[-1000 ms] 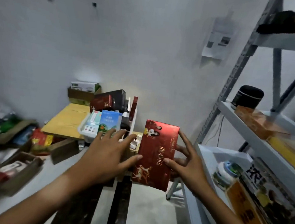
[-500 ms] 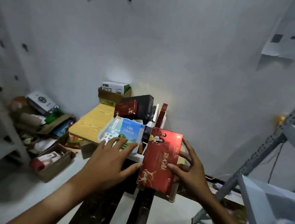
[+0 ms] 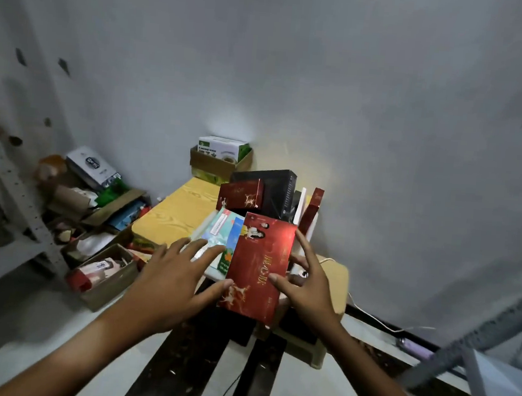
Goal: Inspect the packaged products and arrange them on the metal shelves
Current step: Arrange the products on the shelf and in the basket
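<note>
- The right hand (image 3: 305, 293) grasped the red box (image 3: 258, 267), held just in front of the white basket (image 3: 212, 274).
- The left hand (image 3: 172, 280) lay released, thumb touching it.
- Advice: support both edges while inspecting.

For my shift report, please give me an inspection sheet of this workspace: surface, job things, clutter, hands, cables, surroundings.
Surface: yellow wood-grain board, partly bare.
Job's things: red box held upright; smaller red box and black box behind it.
Clutter: open cardboard cartons of mixed packages on the floor at left.
Hands: right hand grips the red box; left hand touches its edge, fingers spread.
Cables: white cable along the wall base.
Surroundings: grey wall; metal shelf frame at right.
</note>
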